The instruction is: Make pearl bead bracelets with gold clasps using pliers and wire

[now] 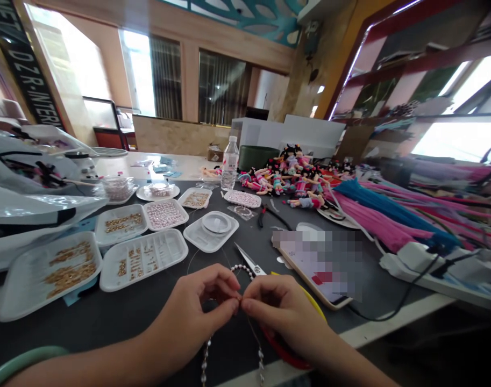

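Free tabletop [148,299] between left grip [197,303] and trays [171,248], scissors [247,258] beneath right grip [284,303].

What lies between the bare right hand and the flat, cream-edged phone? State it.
In the head view, beyond the right hand: the yellow handle of silver-bladed scissors, then dark grey tabletop, then the phone.

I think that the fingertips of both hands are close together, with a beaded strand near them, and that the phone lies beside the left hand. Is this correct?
Not entirely: the phone lies beside the right hand, not the left hand, as the head view shows. The fingertips of both hands are close together, with a beaded strand near them.
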Demonstrator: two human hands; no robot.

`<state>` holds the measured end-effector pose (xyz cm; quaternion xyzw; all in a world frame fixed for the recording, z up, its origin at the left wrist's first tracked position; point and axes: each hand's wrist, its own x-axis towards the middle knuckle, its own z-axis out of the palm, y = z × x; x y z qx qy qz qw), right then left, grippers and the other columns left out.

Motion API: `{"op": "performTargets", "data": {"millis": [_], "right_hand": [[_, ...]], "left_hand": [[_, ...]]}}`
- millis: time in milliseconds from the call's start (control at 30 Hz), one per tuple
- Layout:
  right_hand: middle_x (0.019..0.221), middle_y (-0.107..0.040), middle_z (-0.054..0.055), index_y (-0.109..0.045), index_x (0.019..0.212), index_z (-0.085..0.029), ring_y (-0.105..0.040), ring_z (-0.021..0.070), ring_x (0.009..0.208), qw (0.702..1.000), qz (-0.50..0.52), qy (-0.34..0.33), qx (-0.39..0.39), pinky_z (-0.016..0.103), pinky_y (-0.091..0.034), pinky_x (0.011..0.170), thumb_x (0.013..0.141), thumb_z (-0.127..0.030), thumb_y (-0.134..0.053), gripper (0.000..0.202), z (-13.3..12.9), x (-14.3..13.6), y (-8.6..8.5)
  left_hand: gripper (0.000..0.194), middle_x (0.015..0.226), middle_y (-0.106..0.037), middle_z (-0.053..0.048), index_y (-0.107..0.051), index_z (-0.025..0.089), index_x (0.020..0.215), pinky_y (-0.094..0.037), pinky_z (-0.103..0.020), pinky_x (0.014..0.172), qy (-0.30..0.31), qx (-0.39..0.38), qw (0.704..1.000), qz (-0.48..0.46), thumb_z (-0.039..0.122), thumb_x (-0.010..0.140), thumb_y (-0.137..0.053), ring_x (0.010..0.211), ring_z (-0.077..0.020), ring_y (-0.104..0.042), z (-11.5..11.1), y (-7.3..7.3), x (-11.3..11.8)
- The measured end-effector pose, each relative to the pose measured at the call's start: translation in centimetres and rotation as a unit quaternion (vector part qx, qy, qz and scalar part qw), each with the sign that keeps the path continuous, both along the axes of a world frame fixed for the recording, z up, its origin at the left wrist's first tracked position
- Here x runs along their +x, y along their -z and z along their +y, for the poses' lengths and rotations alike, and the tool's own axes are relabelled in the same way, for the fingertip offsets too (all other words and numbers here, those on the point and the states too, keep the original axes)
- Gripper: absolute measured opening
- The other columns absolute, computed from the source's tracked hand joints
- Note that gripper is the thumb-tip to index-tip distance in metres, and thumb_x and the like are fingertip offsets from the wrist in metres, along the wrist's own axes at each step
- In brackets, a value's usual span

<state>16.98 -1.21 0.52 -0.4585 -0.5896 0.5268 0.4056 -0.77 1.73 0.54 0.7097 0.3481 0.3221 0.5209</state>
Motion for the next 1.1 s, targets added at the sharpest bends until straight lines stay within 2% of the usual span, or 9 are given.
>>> {"op": "performTargets", "data": {"millis": [467, 1100], "right_hand": [[0.053, -0.049, -0.006, -0.062, 0.064, -0.015, -0.039, 0.0058, 0.046, 1.000, 0.000, -0.004, -0.003, 0.020, -0.026, 0.042, 0.071, -0.037, -0.073, 0.026, 0.02, -0.02, -0.14], [0.053, -0.049, -0.005, -0.064, 0.065, -0.014, -0.038, 0.0068, 0.049, 1.000, -0.021, -0.003, 0.006, 0.021, -0.028, 0.046, 0.073, -0.036, -0.071, 0.024, -0.01, 0.23, 0.00]], "left_hand": [[0.008, 0.072, -0.065, 0.001, -0.060, 0.018, 0.083, -0.044, -0.026, 0.067, -0.014, -0.001, 1.000, 0.015, 0.018, 0.075, -0.062, 0.072, -0.0150, -0.061, 0.08, -0.33, 0.12], [0.007, 0.070, -0.064, 0.000, -0.057, 0.018, 0.081, -0.047, -0.026, 0.066, 0.004, -0.034, 0.999, 0.018, 0.020, 0.076, -0.062, 0.069, -0.0146, -0.062, 0.20, -0.23, 0.25]]}}
